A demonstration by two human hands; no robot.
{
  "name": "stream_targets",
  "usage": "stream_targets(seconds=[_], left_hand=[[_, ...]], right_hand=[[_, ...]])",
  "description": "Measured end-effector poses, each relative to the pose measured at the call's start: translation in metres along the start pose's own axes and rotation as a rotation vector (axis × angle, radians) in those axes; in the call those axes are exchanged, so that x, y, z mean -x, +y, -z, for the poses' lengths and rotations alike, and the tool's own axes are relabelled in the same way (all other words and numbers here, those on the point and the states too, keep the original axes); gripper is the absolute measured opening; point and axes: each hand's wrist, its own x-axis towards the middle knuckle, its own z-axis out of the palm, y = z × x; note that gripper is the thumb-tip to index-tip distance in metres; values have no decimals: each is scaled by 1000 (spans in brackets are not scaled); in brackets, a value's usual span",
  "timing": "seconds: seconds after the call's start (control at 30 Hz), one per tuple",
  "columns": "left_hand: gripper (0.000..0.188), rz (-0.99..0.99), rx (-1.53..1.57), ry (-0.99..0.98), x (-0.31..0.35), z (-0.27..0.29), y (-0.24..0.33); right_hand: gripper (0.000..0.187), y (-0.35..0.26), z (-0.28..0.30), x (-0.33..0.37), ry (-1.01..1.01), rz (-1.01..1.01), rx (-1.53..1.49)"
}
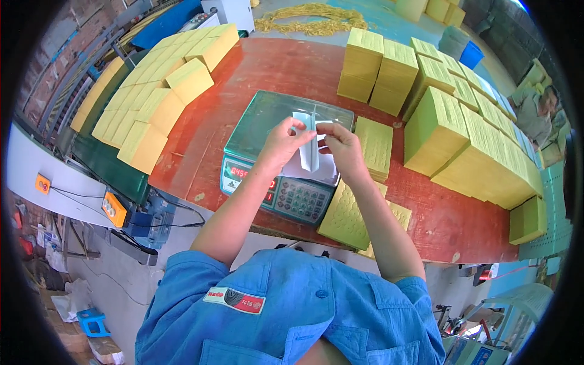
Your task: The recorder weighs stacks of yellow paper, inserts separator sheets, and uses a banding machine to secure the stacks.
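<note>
My left hand point(285, 143) pinches the left side of a folded pale paper sheet point(309, 152), its fingers curled at the upper part. On the sheet's other side, my right hand point(342, 146) grips it with bent fingers. The sheet stands creased lengthwise above a digital counting scale point(243, 128) with a glassy pan, a keypad and a lit red display. More white paper point(325, 167) lies on the pan beneath my hands. Just right of the scale are a stack of yellow embossed paper point(372, 146) and a lower yellow stack point(344, 216), partly behind my right forearm.
The scale stands on a worn red table point(280, 64). Yellow paper blocks point(155, 103) line a green conveyor point(115, 167) at left. Tall yellow stacks point(441, 131) fill the right side. Another person point(538, 115) is at far right. A blue stool point(93, 322) stands on the floor.
</note>
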Motion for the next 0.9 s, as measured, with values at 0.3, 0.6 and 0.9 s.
stream_targets(seconds=[0.3, 0.6, 0.9], left_hand=[[37, -20, 56, -5, -1, 0, -1], [33, -6, 6, -23, -4, 5, -10], [30, -16, 53, 47, -1, 1, -15]], right_hand=[[31, -1, -3, 0, 14, -7, -18], [28, 8, 8, -1, 158, 24, 285], [35, -3, 5, 0, 116, -44, 280]])
